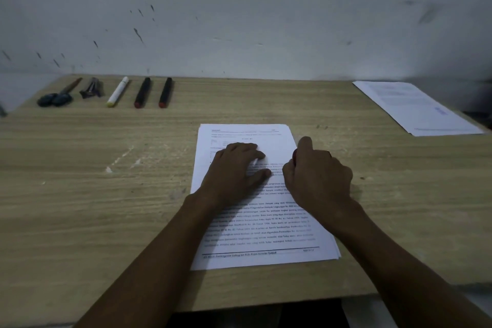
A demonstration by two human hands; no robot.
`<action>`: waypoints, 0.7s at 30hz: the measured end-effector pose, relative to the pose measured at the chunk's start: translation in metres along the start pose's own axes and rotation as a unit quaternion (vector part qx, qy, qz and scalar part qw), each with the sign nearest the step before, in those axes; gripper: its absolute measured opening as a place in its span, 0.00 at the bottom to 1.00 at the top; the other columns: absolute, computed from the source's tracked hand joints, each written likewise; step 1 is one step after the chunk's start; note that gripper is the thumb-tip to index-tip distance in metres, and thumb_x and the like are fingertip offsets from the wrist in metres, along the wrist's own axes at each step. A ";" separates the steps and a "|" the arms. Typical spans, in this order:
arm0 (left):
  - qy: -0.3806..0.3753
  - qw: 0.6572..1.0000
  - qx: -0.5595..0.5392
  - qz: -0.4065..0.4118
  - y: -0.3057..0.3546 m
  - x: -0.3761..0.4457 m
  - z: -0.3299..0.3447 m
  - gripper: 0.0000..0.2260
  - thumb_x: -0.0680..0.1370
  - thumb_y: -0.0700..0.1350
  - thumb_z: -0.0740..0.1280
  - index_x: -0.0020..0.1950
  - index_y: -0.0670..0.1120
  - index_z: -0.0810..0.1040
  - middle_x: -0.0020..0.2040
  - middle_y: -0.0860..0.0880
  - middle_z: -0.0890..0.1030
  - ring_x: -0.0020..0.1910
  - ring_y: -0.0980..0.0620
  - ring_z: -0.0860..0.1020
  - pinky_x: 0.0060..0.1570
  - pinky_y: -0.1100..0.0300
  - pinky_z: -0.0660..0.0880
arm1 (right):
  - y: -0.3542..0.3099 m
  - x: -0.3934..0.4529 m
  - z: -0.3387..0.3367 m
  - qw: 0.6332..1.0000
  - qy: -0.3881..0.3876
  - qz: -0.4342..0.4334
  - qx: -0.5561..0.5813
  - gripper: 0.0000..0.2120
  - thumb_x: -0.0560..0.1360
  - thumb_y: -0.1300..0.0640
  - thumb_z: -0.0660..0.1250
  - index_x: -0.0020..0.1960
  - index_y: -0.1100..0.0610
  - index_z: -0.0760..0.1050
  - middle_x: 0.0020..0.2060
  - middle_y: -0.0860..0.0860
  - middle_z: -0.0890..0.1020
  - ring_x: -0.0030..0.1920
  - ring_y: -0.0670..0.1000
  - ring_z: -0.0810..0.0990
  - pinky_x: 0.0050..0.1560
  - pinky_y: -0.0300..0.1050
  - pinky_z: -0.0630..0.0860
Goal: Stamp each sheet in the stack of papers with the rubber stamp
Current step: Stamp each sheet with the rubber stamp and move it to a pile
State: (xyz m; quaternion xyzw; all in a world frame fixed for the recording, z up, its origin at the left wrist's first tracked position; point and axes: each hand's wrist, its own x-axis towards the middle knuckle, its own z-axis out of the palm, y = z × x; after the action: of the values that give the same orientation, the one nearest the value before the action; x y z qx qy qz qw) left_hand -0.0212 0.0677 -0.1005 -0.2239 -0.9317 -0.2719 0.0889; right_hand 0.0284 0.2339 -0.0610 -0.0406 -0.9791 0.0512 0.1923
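In the middle of the pale wood-grain surface [80,194] lies the stack of white printed sheets [266,242], its edges slightly fanned at the near right corner. The left hand [234,170] rests flat on the upper half of the top sheet, its fingers [253,150] straight and close together, pointing right, the thumb lying apart below them. The right hand [319,181] sits over the stack's right edge, its fingers curled into a fist around the rubber stamp with a dark red body [295,157]; only a sliver of the stamp shows at the left of the fist, just right of the left fingertips, and the thumb stands up above it. Whether the stamp's face touches the paper cannot be told.

At the far right lies a second pile of white sheets [415,109] bearing a blue mark. Along the far left edge lie blue-handled scissors [57,97], a dark clip-like object [91,88], a white marker [118,92] and two black markers with red ends [154,92].
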 end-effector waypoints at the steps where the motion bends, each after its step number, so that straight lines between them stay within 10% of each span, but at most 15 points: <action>1: 0.000 1.000 -0.001 -0.001 0.000 0.000 0.000 0.26 0.72 0.63 0.60 0.63 0.50 0.78 0.69 0.50 0.75 0.69 0.49 0.69 0.68 0.46 0.65 | 0.000 0.000 0.000 1.000 0.004 -0.001 -0.001 0.11 0.79 0.49 0.57 0.56 0.55 0.66 0.40 0.51 0.80 0.39 0.55 0.80 0.35 0.45 0.66; 13: -0.005 1.000 0.020 0.006 -0.001 0.001 0.002 0.21 0.75 0.61 0.64 0.63 0.51 0.77 0.69 0.51 0.74 0.69 0.49 0.69 0.67 0.48 0.66 | -0.002 -0.001 -0.006 1.000 -0.012 0.017 0.019 0.12 0.80 0.49 0.58 0.57 0.56 0.66 0.43 0.52 0.80 0.43 0.56 0.80 0.37 0.46 0.66; 21: -0.028 0.999 0.029 0.003 0.005 0.003 -0.003 0.24 0.72 0.63 0.60 0.60 0.50 0.77 0.65 0.52 0.76 0.66 0.49 0.71 0.64 0.50 0.68 | 0.037 0.011 -0.034 0.963 -0.003 0.121 0.240 0.11 0.76 0.45 0.64 0.50 0.52 0.71 0.44 0.52 0.80 0.45 0.57 0.77 0.45 0.49 0.73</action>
State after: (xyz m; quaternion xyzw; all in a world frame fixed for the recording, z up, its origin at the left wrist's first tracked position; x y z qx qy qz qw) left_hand -0.0216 0.0708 -0.0944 -0.2316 -0.9405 -0.2384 0.0703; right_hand 0.0338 0.2751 -0.0299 -0.1112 -0.9266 0.3074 0.1858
